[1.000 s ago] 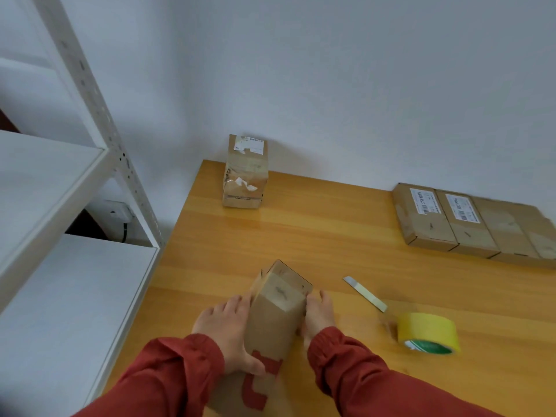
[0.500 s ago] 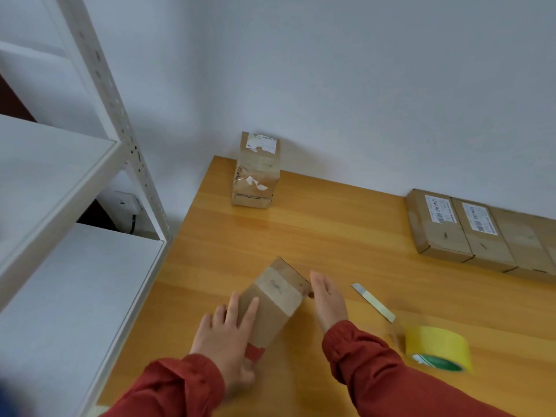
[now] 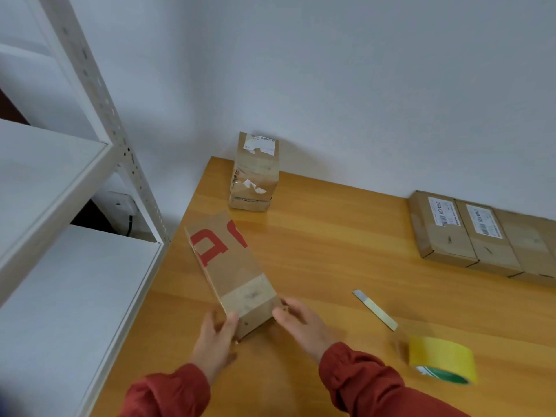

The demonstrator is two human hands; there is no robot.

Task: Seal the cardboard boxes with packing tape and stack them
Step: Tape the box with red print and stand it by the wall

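Observation:
A long cardboard box (image 3: 231,266) with red lettering and a strip of tape over its near end lies flat on the wooden table (image 3: 331,251), near the left edge. My left hand (image 3: 215,338) grips the box's near left corner with thumb and fingers. My right hand (image 3: 304,322) touches the near right side with fingers nearly straight. A yellow roll of packing tape (image 3: 442,361) stands to the right of my right arm. A small stack of taped boxes (image 3: 254,173) sits at the table's far left corner.
A row of flat labelled boxes (image 3: 478,236) lies along the wall at the far right. A slim metal blade (image 3: 374,310) lies between my right hand and the tape roll. White metal shelving (image 3: 75,206) stands just left of the table.
The box has been turned and laid flat, its red-lettered end now pointing away from me. Both hands shifted to its near end, and my view swung left.

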